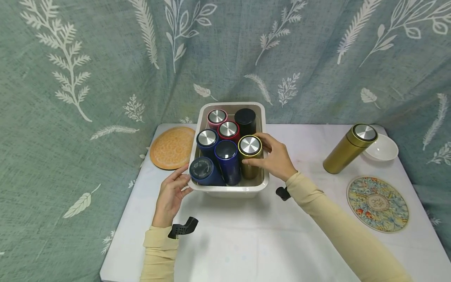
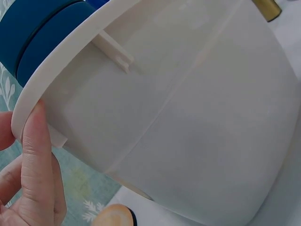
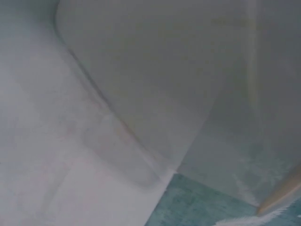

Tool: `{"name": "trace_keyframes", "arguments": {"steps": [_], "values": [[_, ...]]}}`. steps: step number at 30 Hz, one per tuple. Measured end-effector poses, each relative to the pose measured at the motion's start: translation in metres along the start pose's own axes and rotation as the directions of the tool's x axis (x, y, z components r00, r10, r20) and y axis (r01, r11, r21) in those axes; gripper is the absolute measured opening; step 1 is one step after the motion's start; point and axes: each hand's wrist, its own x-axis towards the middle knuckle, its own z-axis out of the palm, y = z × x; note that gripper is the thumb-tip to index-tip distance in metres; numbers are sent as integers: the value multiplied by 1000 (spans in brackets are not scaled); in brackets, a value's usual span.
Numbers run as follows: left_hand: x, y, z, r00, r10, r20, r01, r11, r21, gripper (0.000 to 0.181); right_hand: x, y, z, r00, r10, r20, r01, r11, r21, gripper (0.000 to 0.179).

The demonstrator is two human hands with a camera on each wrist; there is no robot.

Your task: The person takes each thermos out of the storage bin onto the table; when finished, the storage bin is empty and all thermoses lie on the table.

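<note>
A white plastic bin (image 1: pixel 229 189) stands at the back of the table, packed with several upright flasks. My left hand (image 1: pixel 170 197) pinches the bin's rim at the near left corner; in the left wrist view its thumb and fingers (image 2: pixel 35 155) clasp that rim. With thumb and fingers around it, my right hand (image 1: pixel 276 158) holds a gold-brown flask (image 1: pixel 250 166) with a silver lid, at the bin's right side. Next to it are a shiny blue flask (image 1: pixel 230 168) and a dark blue flask (image 1: pixel 208 174). The right wrist view shows mainly the blurred bin wall (image 3: pixel 164 70).
Another gold flask (image 1: pixel 341 154) stands at the right, in front of a white bowl (image 1: pixel 382 149). A round patterned mat (image 1: pixel 391 199) lies nearer me. An orange round mat (image 1: pixel 169 150) lies left of the bin. A leaf-print curtain (image 1: pixel 218 51) hangs behind the table.
</note>
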Motion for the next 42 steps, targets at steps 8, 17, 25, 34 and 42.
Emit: {"name": "trace_keyframes", "arguments": {"steps": [8, 17, 25, 34, 42], "values": [[-1, -1, -2, 1000, 19, 22, -19, 1000, -4, 34, -3, -23, -1, 989, -117, -86, 120, 992, 29, 77], [0, 0, 0, 1000, 6, 14, -6, 1000, -16, 37, -8, -52, -5, 963, -197, -181, 208, 977, 42, 77], [0, 0, 0, 1000, -3, 8, 3, 1000, -15, 38, -12, -67, -11, 932, -268, -245, 291, 955, 63, 79], [1, 0, 1, 1000, 8, 22, -8, 1000, -10, 36, -15, -83, -20, 865, -359, -351, 417, 903, 106, 79], [-1, 0, -2, 1000, -3, 18, 3, 1000, -25, 35, -18, -89, -32, 803, -373, -464, 479, 868, 131, 75]]}}
